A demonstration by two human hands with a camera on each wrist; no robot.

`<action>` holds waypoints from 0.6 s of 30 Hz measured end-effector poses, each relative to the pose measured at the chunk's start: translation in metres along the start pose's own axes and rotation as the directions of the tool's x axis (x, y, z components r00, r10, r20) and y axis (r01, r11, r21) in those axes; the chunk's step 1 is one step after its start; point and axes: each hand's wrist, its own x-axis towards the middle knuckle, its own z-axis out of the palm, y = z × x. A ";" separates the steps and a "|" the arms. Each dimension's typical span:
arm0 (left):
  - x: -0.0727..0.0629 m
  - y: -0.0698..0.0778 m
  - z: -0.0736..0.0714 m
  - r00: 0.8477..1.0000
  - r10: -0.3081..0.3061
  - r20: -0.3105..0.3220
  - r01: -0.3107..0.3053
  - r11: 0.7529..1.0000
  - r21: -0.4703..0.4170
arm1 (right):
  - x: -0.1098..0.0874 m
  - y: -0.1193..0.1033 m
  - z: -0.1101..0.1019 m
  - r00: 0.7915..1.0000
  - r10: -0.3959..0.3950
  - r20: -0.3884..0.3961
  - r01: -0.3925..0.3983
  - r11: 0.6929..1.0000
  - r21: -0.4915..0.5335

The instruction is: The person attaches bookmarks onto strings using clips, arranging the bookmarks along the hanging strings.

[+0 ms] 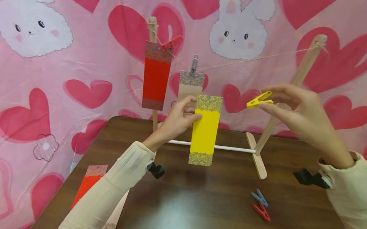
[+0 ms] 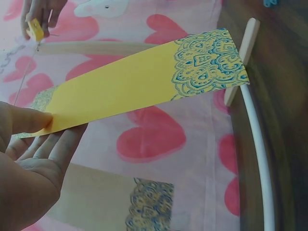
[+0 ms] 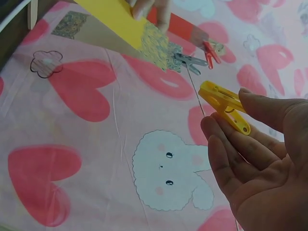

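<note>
A yellow card (image 1: 205,131) with lace-patterned ends hangs upright from my left hand (image 1: 178,119), which pinches its left edge between thumb and fingers. Off to the right, my right hand (image 1: 297,106) holds a yellow clothespin (image 1: 259,100) by its handles, between thumb and fingertips. Behind the yellow card, a pale card (image 1: 191,84) hangs on the string (image 1: 254,58) under a grey clothespin (image 1: 194,65); its lower part is hidden in the head view. Farther left a red card (image 1: 156,77) hangs from a red clothespin (image 1: 172,43).
Wooden posts (image 1: 306,63) on feet carry the string, joined below by a white rod (image 1: 234,149). A blue clothespin (image 1: 260,198) and another red clothespin (image 1: 262,212) lie on the brown table (image 1: 214,211). More cards (image 1: 89,181) lie at the left, partly under my left sleeve.
</note>
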 end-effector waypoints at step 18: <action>0.038 0.013 0.014 0.997 0.046 -0.063 -0.051 0.996 -0.077 | 0.046 -0.013 0.010 0.988 -0.155 0.019 0.156 0.987 -0.038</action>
